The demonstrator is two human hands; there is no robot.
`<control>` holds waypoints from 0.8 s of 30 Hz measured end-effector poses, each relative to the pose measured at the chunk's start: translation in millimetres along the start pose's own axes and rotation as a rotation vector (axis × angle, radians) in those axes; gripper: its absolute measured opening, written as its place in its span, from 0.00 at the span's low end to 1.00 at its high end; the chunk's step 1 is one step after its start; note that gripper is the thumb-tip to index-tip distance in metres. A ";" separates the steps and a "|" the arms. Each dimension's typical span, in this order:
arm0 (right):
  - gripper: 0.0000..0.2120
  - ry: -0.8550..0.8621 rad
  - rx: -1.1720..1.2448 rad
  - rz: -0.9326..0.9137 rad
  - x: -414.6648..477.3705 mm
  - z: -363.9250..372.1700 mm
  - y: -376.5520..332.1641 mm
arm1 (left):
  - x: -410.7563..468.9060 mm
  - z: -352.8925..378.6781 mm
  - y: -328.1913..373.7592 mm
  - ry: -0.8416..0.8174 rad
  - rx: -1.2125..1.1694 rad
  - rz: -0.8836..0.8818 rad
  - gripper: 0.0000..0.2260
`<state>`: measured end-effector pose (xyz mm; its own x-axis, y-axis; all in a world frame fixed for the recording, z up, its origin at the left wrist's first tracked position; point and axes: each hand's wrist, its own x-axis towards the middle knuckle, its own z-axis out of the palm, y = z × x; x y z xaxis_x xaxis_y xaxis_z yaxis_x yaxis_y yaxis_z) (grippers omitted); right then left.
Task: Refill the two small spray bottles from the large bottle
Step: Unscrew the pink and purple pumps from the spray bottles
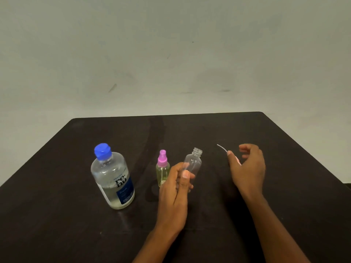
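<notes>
large bottle (113, 177) 1 | small bottles (162, 170) (195, 162) 2 | pump (238, 161) 1 | hands (173, 198) (248, 169) 2

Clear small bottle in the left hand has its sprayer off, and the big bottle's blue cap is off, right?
No. In the head view the blue cap sits on the big bottle. The left hand grips the clear small bottle, its sprayer off in the right hand.
</notes>
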<state>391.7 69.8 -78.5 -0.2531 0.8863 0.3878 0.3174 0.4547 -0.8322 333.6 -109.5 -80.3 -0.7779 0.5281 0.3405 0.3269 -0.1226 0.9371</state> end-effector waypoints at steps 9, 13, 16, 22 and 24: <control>0.17 -0.793 0.727 -0.062 -45.0 -4.3 -52.6 | 0.4 -0.1 2.9 0.001 -0.019 0.041 0.17; 0.16 -0.755 0.748 -0.067 -47.8 -3.0 -53.9 | 0.5 -1.8 6.2 -0.013 0.036 0.040 0.13; 0.20 -0.689 0.791 -0.039 -45.4 -3.6 -55.1 | 0.2 -3.3 2.4 0.061 0.243 0.135 0.17; 0.16 -0.396 0.535 0.024 -17.2 30.1 -51.5 | 5.9 -11.8 2.7 0.412 0.299 0.352 0.16; 0.16 -0.377 0.445 0.041 -9.6 50.5 -48.6 | 7.8 -12.9 2.1 0.460 0.285 0.356 0.17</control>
<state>332.6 34.8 -61.8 -0.5822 0.7729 0.2522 -0.0604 0.2683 -0.9614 321.3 -116.4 -74.7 -0.7251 0.0748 0.6846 0.6881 0.0374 0.7247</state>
